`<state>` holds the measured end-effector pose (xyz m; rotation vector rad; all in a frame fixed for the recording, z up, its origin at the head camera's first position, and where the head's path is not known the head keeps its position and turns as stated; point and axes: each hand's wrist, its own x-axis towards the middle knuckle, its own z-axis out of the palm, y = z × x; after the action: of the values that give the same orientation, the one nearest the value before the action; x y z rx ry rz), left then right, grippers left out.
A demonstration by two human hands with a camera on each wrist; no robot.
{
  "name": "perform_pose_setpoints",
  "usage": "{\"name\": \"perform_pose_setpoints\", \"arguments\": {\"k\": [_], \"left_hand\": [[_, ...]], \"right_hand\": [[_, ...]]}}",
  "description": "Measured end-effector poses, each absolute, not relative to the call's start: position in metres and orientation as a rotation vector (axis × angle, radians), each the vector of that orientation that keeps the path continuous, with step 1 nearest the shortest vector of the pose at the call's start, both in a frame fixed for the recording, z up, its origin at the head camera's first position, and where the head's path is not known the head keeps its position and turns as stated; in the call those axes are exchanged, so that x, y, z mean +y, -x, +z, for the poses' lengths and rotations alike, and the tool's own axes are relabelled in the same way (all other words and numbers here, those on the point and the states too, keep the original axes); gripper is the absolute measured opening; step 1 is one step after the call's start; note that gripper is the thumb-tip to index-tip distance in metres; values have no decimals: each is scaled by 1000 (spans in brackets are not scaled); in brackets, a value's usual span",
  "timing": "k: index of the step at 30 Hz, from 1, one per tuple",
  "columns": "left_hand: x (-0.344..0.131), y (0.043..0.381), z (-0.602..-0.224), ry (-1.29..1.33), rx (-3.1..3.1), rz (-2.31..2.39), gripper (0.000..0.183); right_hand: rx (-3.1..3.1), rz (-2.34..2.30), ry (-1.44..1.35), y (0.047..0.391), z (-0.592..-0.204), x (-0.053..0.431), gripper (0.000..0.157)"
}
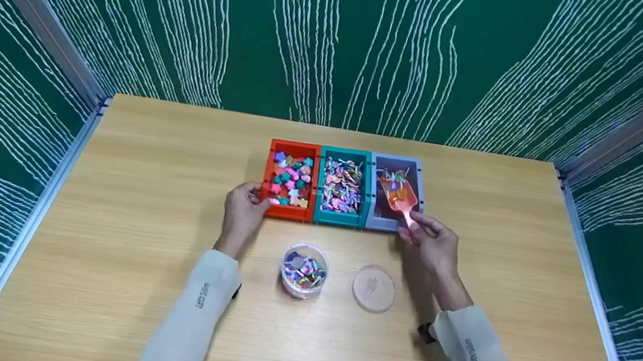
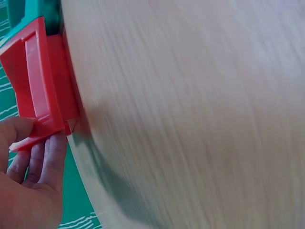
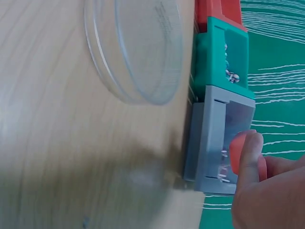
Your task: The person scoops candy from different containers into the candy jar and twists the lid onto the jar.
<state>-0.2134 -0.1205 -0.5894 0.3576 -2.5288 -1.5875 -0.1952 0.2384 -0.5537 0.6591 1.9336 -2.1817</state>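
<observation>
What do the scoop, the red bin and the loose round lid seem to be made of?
Scoop: probably translucent plastic, its orange body letting light through.
Red bin: likely hard, satin plastic, evenly coloured with crisp edges.
Round lid: apparently clear, glossy plastic, since the table shows through.

The table (image 1: pixel 141 192) before you is pale, grained wood. Toward its far edge you have a red bin (image 1: pixel 289 215), green bin (image 1: pixel 339 217) and gray bin (image 1: pixel 380 224), touching in a row, left to right. Nearer you, a jar (image 1: pixel 298 290) stands upright, a lid (image 1: pixel 373 289) lying to its right.
</observation>
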Motion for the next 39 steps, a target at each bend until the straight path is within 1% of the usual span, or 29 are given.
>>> {"name": "perform_pose_setpoints", "arguments": {"k": [8, 15, 21, 29, 39], "left_hand": [[-122, 212, -587, -383, -2527, -1611, 25], [-123, 212, -585, -411, -2563, -1611, 29], [-124, 212, -586, -415, -2564, -1634, 30], [-125, 212, -586, -386, -2553, -1611, 30], [-126, 215, -587, -390, -2562, -1641, 32]], "right_hand": [[1895, -2171, -585, 184, -534, 249, 31], [1910, -2164, -443, 171, -520, 251, 32], [1910, -2129, -348, 160, -506, 245, 29], [1944, -2030, -213, 144, -493, 235, 29], [1988, -1831, -127, 126, -483, 221, 29]]}}
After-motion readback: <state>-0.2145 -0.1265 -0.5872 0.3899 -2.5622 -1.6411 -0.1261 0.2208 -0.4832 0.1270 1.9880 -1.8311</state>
